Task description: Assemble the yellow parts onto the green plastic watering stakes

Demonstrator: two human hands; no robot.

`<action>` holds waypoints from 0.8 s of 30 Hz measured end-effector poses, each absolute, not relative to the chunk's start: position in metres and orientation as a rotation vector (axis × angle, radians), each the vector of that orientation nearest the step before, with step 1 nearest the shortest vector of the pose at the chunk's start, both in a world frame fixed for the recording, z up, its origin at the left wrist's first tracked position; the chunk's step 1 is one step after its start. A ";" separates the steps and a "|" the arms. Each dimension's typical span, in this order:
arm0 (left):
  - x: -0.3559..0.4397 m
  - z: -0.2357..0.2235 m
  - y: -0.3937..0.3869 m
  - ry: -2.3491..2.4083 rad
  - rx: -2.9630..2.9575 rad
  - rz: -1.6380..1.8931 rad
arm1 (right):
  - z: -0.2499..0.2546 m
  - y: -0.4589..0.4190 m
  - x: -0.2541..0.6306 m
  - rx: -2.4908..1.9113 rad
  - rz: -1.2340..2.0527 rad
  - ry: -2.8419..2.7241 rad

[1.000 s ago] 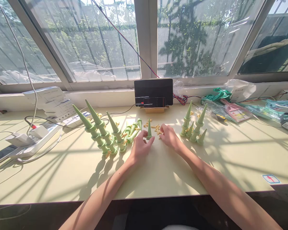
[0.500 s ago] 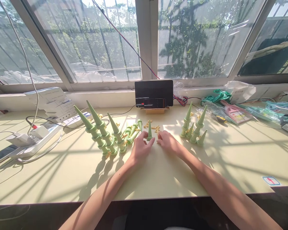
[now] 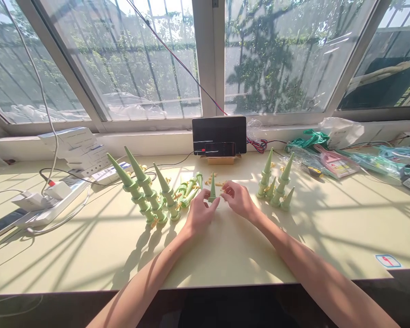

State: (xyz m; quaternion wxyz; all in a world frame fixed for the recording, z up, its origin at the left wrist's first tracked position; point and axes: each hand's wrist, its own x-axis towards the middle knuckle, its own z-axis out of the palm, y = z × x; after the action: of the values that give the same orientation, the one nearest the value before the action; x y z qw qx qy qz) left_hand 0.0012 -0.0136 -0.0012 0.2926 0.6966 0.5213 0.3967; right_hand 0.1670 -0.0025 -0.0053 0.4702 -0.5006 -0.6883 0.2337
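Observation:
My left hand (image 3: 201, 212) has its thumb and fingers around the base of a small green cone (image 3: 212, 189), which stands upright on the table. Just to the right of it, my right hand (image 3: 238, 199) is curled with its fingertips close together; whatever may be between them is too small to make out. Behind the hands lie several small yellow pegs (image 3: 218, 181), partly covered by my right hand. On the left stand tall stacked green spires (image 3: 141, 180), with loose green segments (image 3: 187, 190) beside them. Shorter green spires (image 3: 280, 184) stand to the right.
A black tablet (image 3: 219, 130) leans at the back by the window, a phone (image 3: 220, 149) in front of it. A white power strip (image 3: 56, 198) and cables lie at left. Plastic bags, a pink packet (image 3: 338, 163) and a yellow-black tool (image 3: 312, 171) are at right.
My right hand moved from the yellow pegs toward the green cone, then lifted slightly with its fingers more arched. My left hand stays on the cone. The view has tipped up a little.

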 end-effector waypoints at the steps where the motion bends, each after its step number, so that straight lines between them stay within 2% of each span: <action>1: 0.001 -0.001 -0.014 1.392 1.848 1.055 | -0.005 -0.002 0.166 -1.189 0.606 -1.646; 6: 0.002 0.000 -0.013 1.406 1.848 1.046 | -0.004 -0.003 0.160 -1.020 0.741 -1.513; 24: 0.001 -0.003 -0.012 1.384 1.885 1.065 | 0.001 -0.009 0.157 -1.087 0.590 -1.487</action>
State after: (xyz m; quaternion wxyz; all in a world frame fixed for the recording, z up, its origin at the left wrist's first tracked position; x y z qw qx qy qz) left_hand 0.0006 -0.0119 -0.0030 0.2821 0.7037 0.5167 0.3977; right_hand 0.1567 -0.0092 0.0013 0.5678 -0.4626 -0.6329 0.2509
